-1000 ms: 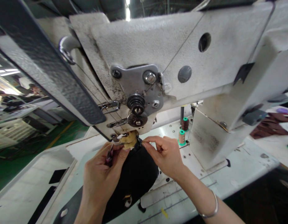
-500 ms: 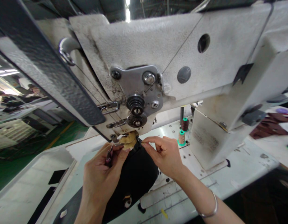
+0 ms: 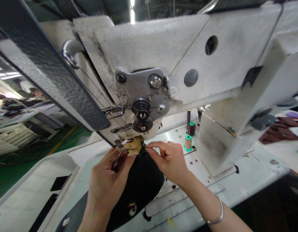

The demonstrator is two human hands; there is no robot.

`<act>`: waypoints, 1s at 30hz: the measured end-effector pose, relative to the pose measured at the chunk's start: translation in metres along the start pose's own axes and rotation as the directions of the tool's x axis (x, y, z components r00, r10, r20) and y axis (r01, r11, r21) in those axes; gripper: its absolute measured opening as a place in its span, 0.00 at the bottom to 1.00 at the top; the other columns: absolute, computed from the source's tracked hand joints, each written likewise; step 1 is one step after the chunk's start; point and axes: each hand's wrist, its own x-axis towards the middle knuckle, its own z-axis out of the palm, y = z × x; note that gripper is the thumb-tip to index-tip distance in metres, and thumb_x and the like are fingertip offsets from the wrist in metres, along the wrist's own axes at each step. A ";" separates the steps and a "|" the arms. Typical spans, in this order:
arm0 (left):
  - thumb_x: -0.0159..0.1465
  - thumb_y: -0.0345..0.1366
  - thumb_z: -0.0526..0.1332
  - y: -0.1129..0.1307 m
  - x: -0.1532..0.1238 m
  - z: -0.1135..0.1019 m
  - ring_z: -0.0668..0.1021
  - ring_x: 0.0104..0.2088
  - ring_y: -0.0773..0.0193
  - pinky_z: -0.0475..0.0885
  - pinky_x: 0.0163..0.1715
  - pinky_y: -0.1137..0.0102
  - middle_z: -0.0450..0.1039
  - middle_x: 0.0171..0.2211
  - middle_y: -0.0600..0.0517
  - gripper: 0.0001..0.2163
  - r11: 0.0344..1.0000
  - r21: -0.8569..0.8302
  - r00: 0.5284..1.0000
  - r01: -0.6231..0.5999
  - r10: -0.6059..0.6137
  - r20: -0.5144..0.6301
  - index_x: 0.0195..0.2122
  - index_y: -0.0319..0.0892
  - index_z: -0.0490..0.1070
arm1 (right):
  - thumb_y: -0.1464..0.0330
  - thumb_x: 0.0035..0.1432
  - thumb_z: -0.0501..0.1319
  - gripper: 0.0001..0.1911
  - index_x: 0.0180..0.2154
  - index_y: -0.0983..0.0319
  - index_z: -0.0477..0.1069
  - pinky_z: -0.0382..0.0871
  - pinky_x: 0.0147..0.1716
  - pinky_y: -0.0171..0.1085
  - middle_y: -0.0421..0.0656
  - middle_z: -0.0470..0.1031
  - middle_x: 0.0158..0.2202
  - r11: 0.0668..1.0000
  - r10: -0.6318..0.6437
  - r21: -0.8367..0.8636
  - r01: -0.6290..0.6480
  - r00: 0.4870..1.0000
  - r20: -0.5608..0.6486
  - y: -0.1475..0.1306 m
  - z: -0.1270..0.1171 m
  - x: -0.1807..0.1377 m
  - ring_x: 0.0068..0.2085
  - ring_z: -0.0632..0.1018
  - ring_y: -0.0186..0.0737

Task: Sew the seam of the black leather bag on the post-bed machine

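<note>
My left hand (image 3: 110, 180) is closed around a small metal tool like thread snips (image 3: 117, 160), mostly hidden in the palm. Its narrow tip points at the yellowish padded piece (image 3: 132, 146) around the presser foot of the sewing machine (image 3: 144, 48). The thumb tip is at that piece's lower edge. My right hand (image 3: 168, 158) pinches thumb and forefinger together just right of the foot, apparently on a fine dark thread at the needle. Below both hands lies a black fabric piece (image 3: 141, 187), its far end under the foot.
Two thread spools, one dark brown (image 3: 191, 129) and one tan (image 3: 188, 142), stand on the machine bed behind my right hand. The machine's pillar (image 3: 216, 145) rises to the right. Brown pieces (image 3: 279, 129) lie at the far right. A black strip (image 3: 44, 211) lies at the left.
My left hand has shifted slightly right and turned, with the tool's tip now across the yellowish piece. My right hand keeps its pinch at almost the same spot.
</note>
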 end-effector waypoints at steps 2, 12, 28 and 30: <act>0.60 0.49 0.65 0.000 0.001 0.000 0.80 0.37 0.62 0.74 0.36 0.72 0.80 0.36 0.54 0.13 1.000 0.008 0.999 -0.008 0.007 0.035 0.40 0.47 0.78 | 0.65 0.64 0.65 0.06 0.37 0.56 0.81 0.57 0.29 0.32 0.33 0.71 0.20 1.000 0.000 -0.005 0.000 1.000 0.004 0.000 0.000 0.000 0.21 0.64 0.29; 0.60 0.48 0.65 -0.001 0.000 0.001 0.81 0.38 0.61 0.76 0.39 0.70 0.80 0.37 0.53 0.13 1.000 -0.019 1.000 -0.003 0.003 0.017 0.40 0.46 0.78 | 0.63 0.64 0.64 0.08 0.36 0.56 0.81 0.58 0.29 0.32 0.34 0.70 0.19 0.999 0.034 -0.008 -0.034 0.999 0.004 0.002 -0.005 -0.003 0.22 0.65 0.29; 0.60 0.48 0.65 -0.001 -0.002 0.001 0.80 0.36 0.62 0.72 0.35 0.71 0.81 0.38 0.54 0.14 1.000 0.011 1.000 0.019 -0.019 0.003 0.42 0.46 0.78 | 0.65 0.65 0.65 0.05 0.38 0.56 0.80 0.55 0.31 0.32 0.32 0.69 0.19 1.000 0.002 0.018 -0.003 0.999 0.036 0.002 -0.007 0.000 0.22 0.64 0.28; 0.60 0.49 0.65 -0.002 -0.002 0.001 0.80 0.36 0.62 0.72 0.35 0.70 0.81 0.38 0.54 0.15 1.000 0.008 1.000 0.026 -0.026 0.008 0.43 0.46 0.78 | 0.65 0.65 0.65 0.05 0.37 0.56 0.80 0.55 0.31 0.32 0.32 0.69 0.19 1.000 0.000 0.018 -0.001 1.000 0.031 0.002 -0.007 0.000 0.22 0.64 0.28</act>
